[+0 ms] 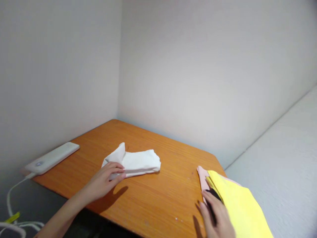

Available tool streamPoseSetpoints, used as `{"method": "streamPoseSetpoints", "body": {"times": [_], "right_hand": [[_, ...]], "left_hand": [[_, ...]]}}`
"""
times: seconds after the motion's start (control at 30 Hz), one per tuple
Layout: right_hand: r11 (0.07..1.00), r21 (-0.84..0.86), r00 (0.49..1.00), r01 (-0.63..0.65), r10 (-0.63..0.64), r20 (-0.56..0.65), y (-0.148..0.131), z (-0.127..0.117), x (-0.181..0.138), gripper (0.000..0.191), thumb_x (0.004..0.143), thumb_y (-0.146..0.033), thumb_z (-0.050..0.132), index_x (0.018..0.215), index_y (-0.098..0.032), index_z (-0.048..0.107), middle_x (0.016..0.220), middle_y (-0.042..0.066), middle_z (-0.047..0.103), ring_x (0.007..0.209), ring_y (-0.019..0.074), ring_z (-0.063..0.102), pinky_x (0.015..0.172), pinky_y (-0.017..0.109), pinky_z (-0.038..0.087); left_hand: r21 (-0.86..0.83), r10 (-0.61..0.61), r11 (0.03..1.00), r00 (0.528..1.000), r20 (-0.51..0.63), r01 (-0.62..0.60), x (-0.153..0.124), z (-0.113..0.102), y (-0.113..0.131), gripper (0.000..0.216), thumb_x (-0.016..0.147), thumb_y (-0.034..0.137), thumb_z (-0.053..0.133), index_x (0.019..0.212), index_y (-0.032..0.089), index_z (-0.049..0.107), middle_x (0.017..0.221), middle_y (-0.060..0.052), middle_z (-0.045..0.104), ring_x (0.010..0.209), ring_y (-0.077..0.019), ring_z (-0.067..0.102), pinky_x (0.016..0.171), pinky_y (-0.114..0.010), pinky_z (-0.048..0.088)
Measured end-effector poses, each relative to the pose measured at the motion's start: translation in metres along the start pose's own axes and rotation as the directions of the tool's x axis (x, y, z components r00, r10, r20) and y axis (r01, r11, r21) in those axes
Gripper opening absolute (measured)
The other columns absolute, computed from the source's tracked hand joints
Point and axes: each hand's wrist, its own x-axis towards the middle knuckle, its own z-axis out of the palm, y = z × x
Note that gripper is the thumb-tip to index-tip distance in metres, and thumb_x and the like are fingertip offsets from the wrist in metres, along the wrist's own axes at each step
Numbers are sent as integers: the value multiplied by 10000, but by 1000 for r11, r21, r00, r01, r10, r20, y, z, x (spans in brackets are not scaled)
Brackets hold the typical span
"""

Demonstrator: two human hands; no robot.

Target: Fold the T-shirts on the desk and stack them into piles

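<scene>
A folded white cloth [142,161] lies on the wooden table, with a flap standing up at its left end. My left hand [107,178] is over its near left side, thumb and fingers apart; whether the fingertips touch the fabric I cannot tell. At the right side of the table is a heap of cloths: a yellow cloth [244,206] on top, a pink cloth [202,175] beneath, and a bit of black fabric [213,193] between them. My right hand [218,216] reaches to the heap's left edge beside the black fabric, fingers curved and apart, slightly blurred.
A long white device [55,157] with a round button lies at the table's left edge, against the wall. Its white cable [12,188] hangs down to the lower left. Walls [173,66] stand behind the orange-brown table [153,205] and on both sides.
</scene>
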Motion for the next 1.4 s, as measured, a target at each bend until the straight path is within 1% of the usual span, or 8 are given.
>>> {"method": "streamPoseSetpoints", "body": {"times": [0.2,0.33,0.53,0.73,0.97,1.1,1.23,1.4], "right_hand": [[970,198,964,-140,87,253,-75,78,-17,313,858,-275,552,1152,-226,646,1237,125,618,1209,349,512,1003,527,400],[847,475,928,-239,55,369,-118,86,-19,192,906,-238,467,1026,-204,613,978,65,641,893,217,594,801,343,479],[723,636,925,-270,10,381,-156,90,-25,348,862,-276,595,1200,-219,536,1142,59,607,1010,206,575,854,310,463],[645,676,928,-355,156,339,-168,97,-32,457,823,-383,679,1189,-203,472,1143,80,615,1008,218,601,900,348,470],[730,632,952,-259,85,293,-199,76,-37,441,908,-415,577,1284,-205,482,1210,97,603,1089,234,579,937,357,455],[831,536,975,-151,35,222,-196,64,-33,287,991,-379,393,1018,-208,623,931,59,658,835,201,593,737,310,455],[921,369,991,-129,113,64,-175,37,-10,313,982,-375,381,751,-210,513,708,5,559,653,161,496,615,278,363],[942,331,998,-59,56,16,-165,-22,33,214,948,-315,393,815,-206,521,705,-19,545,654,146,497,602,258,350]], "left_hand": [[-130,0,991,999,-39,-5,-34,18,42,216,852,451,601,793,296,739,1059,-67,676,1059,-261,594,985,-382,451],[-228,20,974,994,103,4,-59,47,80,231,829,421,662,1029,305,677,1127,-74,628,1064,-253,582,943,-357,472],[-392,-61,916,996,57,79,-60,63,90,185,910,410,547,947,246,624,980,-61,636,935,-238,593,854,-339,469],[-758,-206,577,953,224,303,-60,47,90,244,867,441,609,880,205,672,891,-30,653,898,-215,613,826,-298,488],[-809,-200,476,939,281,344,-77,44,94,182,769,382,725,841,215,739,1077,-28,682,1011,-229,617,909,-299,486],[-874,-355,340,908,221,346,-78,37,92,213,678,334,780,847,215,727,999,-26,706,979,-222,633,860,-290,514],[-969,-535,162,842,71,185,-62,2,87,233,699,329,710,904,233,655,954,7,674,860,-157,626,703,-232,538],[-839,-401,544,882,-247,13,-26,-66,91,160,773,335,563,729,203,485,675,45,490,585,-98,472,500,-180,408]]}}
